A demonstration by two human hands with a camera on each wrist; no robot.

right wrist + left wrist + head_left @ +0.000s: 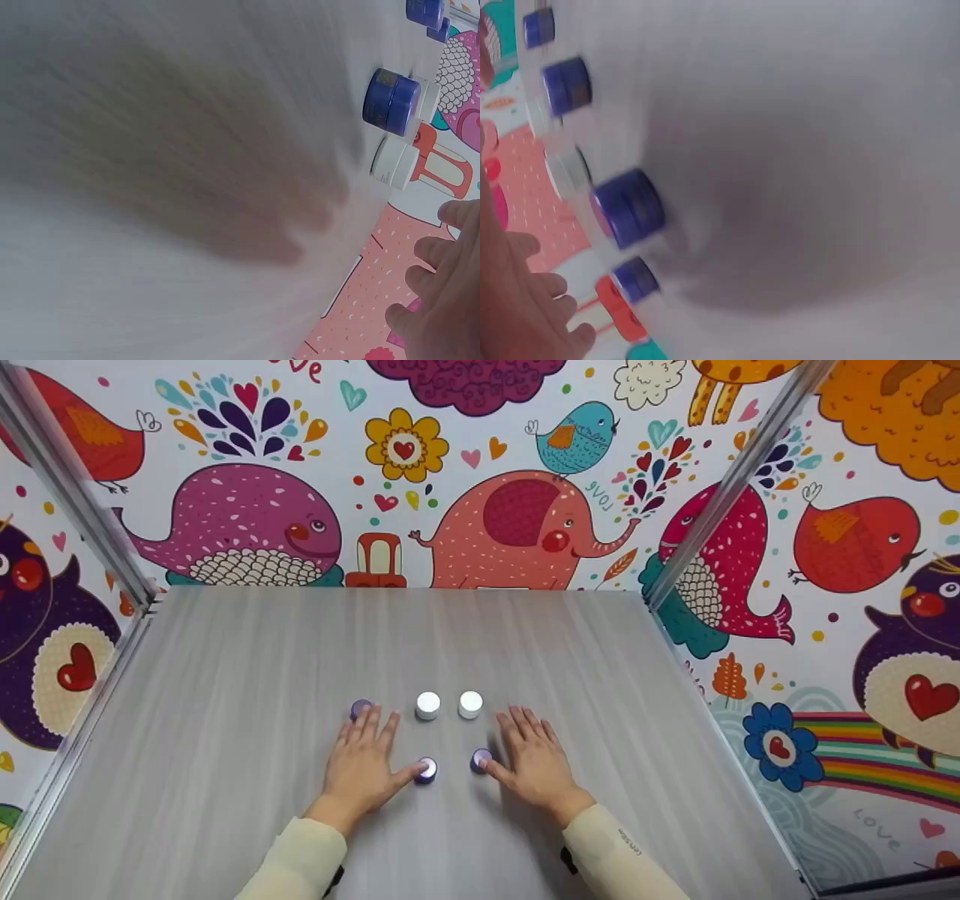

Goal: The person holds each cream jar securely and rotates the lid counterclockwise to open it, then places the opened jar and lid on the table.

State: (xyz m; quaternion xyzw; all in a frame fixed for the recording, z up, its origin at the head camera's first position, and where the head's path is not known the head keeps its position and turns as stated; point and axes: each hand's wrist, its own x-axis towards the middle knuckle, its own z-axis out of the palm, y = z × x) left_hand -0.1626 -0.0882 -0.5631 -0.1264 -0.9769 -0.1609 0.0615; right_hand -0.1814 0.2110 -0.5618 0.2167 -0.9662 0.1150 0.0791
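Observation:
Several small round lidded jars stand on the table, blue-purple and white. In the head view my left hand (364, 769) is spread with straight fingers; its thumb overlaps a purple jar (426, 771) and its fingertips partly cover another, the far-left purple jar (361, 708). My right hand (541, 769) is also spread, thumb tip over a third purple jar (478, 760). Two white jars (427, 706) (470, 705) stand side by side between and beyond the hands. The left wrist view shows one more blue jar (538, 28) at the far end. Neither hand grips anything.
The grey wood-grain table (262, 660) meets a wall (480, 435) printed with cartoon animals at its far edge. Metal posts (739, 480) stand at both far corners. Printed panels (847, 660) flank the table on the left and right.

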